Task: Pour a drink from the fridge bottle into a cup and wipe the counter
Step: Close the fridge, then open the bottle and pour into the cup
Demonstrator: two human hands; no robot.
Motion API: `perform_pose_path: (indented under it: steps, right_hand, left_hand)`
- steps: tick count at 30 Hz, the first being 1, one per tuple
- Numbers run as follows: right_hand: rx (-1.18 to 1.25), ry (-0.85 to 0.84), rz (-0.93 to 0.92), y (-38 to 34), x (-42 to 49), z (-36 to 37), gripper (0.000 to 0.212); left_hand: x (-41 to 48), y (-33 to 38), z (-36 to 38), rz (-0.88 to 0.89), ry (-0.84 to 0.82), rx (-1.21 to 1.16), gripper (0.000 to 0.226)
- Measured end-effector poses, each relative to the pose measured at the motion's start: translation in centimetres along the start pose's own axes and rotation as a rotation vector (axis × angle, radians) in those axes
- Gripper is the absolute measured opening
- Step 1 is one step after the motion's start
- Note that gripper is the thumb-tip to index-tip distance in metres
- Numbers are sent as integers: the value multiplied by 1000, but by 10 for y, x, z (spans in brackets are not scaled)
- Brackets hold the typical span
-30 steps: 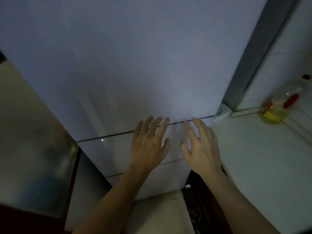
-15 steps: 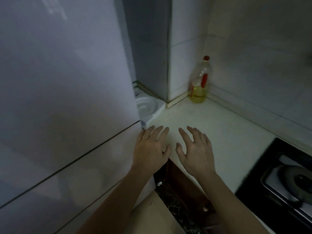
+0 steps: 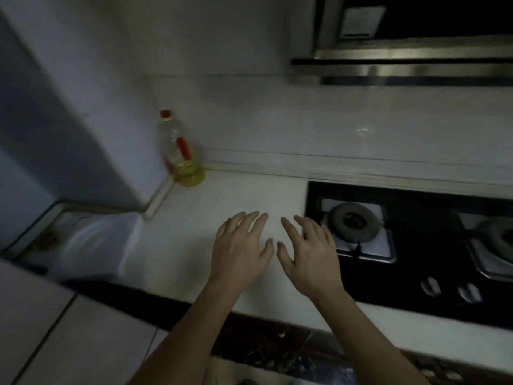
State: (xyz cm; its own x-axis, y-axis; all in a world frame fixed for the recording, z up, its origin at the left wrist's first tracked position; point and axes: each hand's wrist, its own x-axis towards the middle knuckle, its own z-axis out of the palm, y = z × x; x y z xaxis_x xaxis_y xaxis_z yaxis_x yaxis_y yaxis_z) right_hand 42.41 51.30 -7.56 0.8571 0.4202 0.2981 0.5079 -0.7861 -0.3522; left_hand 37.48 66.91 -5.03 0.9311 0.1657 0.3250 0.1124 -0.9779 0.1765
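Left hand point(image 3: 240, 254) and right hand point(image 3: 308, 259), spread and empty above the desk point(image 3: 188, 245); the fridge point(image 3: 33, 315), seemingly near left, wants opening first.

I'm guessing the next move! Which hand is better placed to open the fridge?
Probably the left hand. Both hover open above the counter, but the fridge is on its side, while the right hand is nearer the stove.

Oil bottle point(image 3: 181, 154) left of stove point(image 3: 410, 245)
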Motion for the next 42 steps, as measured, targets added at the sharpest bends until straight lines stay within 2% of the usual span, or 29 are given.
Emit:
perform_pose_path:
  steps: [7,12,19,29,36,42]
  right_hand:
    - [-161,127,383,53,-69,-47,52]
    - [-267,200,651,75,-141,-74,53]
    - [-346,274,948,91,-246,-115,52]
    - [-370,436,1193,145,-366,-162,55]
    - [-433,534,1284,230,-449,-229,53]
    - [-437,547,1369,297,-523,-288,53]
  left_hand:
    - [19,88,28,379,-123,-171,58]
    - [-6,154,41,647,-182,-287,54]
    - [-56,246,44,930,-225,-399,54]
    - [-120,396,44,1232,-215,-497,51]
    - [-176,544,55,1383,-260,-497,54]
    - [-209,664,49,1448,-243,-533,52]
